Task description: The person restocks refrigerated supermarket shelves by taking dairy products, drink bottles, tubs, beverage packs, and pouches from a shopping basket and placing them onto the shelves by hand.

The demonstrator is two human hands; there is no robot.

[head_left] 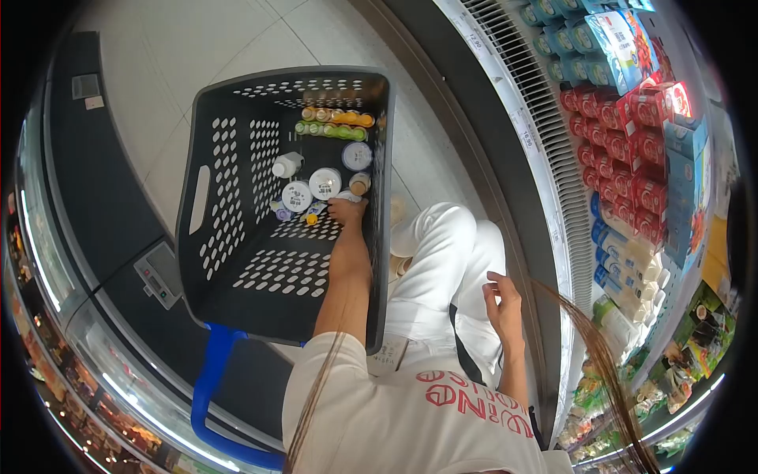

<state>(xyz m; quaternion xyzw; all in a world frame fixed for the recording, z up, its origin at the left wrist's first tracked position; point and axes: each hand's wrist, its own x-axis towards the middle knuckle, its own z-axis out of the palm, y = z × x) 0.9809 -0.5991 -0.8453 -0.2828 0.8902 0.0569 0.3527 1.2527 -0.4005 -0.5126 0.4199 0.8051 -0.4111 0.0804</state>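
Note:
My left hand [347, 210] reaches down into a dark grey shopping basket [288, 310], its fingers wrapped over a white-lidded container [348, 196] that it mostly covers. Beside it stand two round white-lidded tubs [324, 182], a small bottle with a tan cap [360, 185] and a little yellow-capped item [313, 219]. A white bottle [287, 165] leans at the middle of the basket. Orange and green packs of small bottles [338, 117] lie at its far end. My right hand [503, 299] hovers by my white trousers, fingers apart, holding nothing.
A blue handle [207, 387] sticks out from the basket's near end. On the right, a refrigerated shelf edge [527, 130] with price tags fronts red packs [632, 142] and white bottles. Along the left runs another display case with a small scale-like device [160, 274].

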